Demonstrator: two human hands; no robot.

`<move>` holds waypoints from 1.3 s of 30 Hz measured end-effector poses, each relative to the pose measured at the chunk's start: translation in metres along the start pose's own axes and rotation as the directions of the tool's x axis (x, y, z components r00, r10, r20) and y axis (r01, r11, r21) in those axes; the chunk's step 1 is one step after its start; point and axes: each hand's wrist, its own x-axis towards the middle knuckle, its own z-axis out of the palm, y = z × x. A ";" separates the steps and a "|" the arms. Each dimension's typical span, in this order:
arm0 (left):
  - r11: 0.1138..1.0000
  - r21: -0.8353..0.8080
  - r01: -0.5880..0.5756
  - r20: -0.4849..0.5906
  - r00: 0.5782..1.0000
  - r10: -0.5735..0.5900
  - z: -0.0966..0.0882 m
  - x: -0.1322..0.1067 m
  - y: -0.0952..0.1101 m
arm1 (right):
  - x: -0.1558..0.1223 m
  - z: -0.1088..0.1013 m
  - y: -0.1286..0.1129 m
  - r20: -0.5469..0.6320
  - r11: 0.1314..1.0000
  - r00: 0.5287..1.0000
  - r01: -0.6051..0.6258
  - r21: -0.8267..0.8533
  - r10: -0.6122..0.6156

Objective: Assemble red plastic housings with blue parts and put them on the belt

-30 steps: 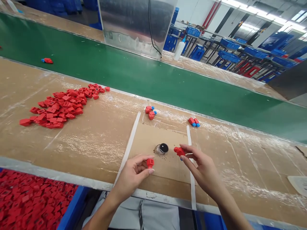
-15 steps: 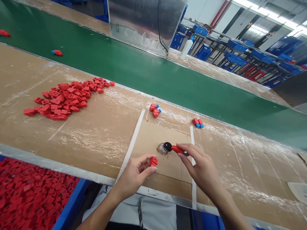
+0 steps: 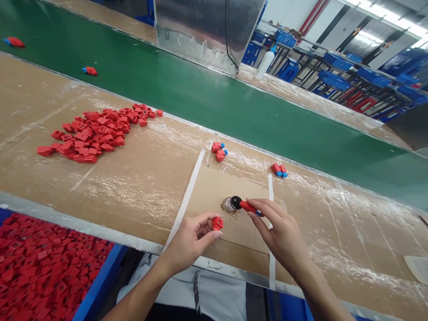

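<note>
Has a blue bin (image 3: 97, 285) of loose red blocks (image 3: 36, 272) close by at the left. Pinches a red block (image 3: 218, 223) narrowly in the left hand (image 3: 192, 236); pinches a longer red piece (image 3: 248, 207) in the right hand (image 3: 279, 229), aimed lengthwise leftward at the small jar (image 3: 228, 204), nearer this hand. Has its tip at the jar's dark top (image 3: 235, 202); cannot tell contents from lid. Farther off, has a red heap (image 3: 96, 133) on the table (image 3: 140, 191).

Red part (image 3: 247, 206): partly covered by right hand (image 3: 277, 225) | near-left bin (image 3: 98, 285): cut off by picture edges | far metal panel (image 3: 197, 31): top cut off | specks (image 3: 235, 215) by jar (image 3: 229, 204): too small to identify
</note>
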 end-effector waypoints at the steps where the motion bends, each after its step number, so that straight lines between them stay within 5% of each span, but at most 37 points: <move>1: 1.000 0.003 0.002 0.002 1.000 -0.002 0.000 0.000 0.000 | 0.000 0.000 0.000 -0.002 1.000 1.000 0.000 0.001 0.000; 19: 1.000 0.020 0.014 0.006 1.000 -0.014 0.000 -0.001 -0.001 | -0.001 0.001 -0.001 -0.002 0.999 1.000 0.023 -0.036 -0.023; 39: 1.000 0.001 0.004 -0.012 1.000 -0.004 0.000 -0.002 -0.001 | 0.011 -0.008 -0.011 -0.062 0.996 0.994 -0.083 0.045 0.086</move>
